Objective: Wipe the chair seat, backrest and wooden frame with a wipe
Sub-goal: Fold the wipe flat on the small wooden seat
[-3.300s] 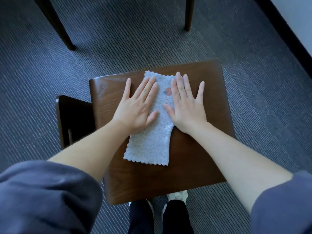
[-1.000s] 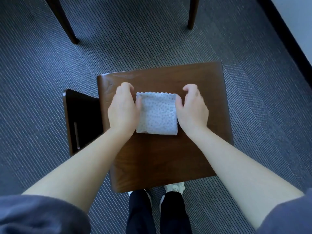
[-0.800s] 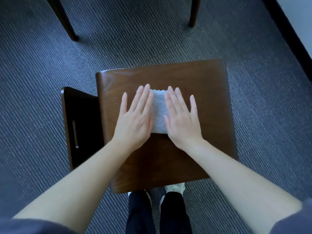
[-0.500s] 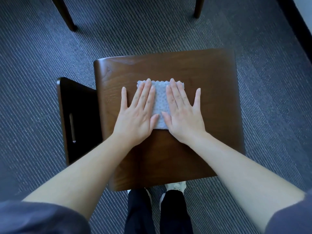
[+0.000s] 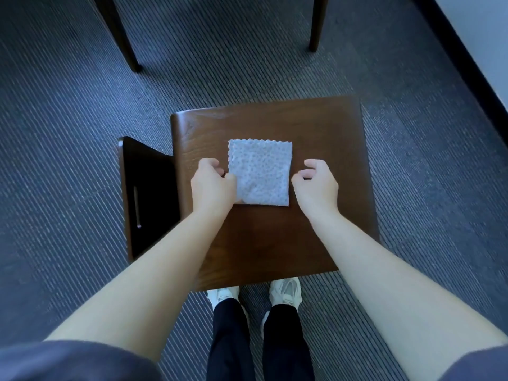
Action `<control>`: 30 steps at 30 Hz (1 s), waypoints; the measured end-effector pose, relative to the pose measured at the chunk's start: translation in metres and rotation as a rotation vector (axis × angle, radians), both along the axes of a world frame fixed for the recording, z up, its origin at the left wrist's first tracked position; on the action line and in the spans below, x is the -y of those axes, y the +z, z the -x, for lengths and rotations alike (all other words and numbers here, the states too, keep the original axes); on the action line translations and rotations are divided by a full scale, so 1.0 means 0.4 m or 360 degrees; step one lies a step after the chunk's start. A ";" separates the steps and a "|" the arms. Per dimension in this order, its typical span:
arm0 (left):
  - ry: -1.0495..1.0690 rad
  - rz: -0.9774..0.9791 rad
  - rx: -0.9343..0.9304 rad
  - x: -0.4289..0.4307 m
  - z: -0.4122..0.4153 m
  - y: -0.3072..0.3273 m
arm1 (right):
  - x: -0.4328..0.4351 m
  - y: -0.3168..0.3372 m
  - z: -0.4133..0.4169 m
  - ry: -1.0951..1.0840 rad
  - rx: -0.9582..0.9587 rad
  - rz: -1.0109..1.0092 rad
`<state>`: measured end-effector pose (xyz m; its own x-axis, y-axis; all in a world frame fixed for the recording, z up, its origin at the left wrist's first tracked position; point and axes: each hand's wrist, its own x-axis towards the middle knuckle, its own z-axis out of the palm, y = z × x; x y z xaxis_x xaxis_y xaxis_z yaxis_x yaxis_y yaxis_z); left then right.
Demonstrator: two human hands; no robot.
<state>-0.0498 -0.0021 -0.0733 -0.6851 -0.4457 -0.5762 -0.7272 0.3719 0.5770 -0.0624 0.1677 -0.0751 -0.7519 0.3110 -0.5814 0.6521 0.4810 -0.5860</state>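
Both hands lifted off wipe [image 5: 259, 173] — edges bare now.

One wipe [image 5: 259, 176], folded square, on seat. One wooden seat [image 5: 275, 243], centre. One dark backrest panel [image 5: 148, 196], left of seat. Two hands: left hand [image 5: 213, 187], right hand [image 5: 316, 188], one each side of wipe. Two bare forearms. Two white shoes [image 5: 286, 290], near edge below seat. Two dark furniture legs [image 5: 121, 34], far, left and right.

Wipe's [image 5: 259, 176] corner under left hand [image 5: 213, 187]
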 end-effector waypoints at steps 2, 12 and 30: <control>0.0261 -0.0134 0.0218 -0.008 0.026 0.006 | 0.015 0.005 0.025 -0.0195 0.0153 0.0101; 0.0077 -0.0329 0.0397 0.023 0.023 0.012 | 0.051 0.037 0.028 -0.0112 0.0515 0.0285; -0.0853 0.0100 -0.0630 0.094 -0.113 0.558 | -0.036 0.554 -0.072 0.0899 -0.0421 0.0209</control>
<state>-0.0045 -0.0398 0.1499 -0.9755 -0.0093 -0.2199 -0.1703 0.6645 0.7276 -0.0335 0.1820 0.1463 -0.9025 -0.2367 -0.3599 0.1441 0.6214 -0.7701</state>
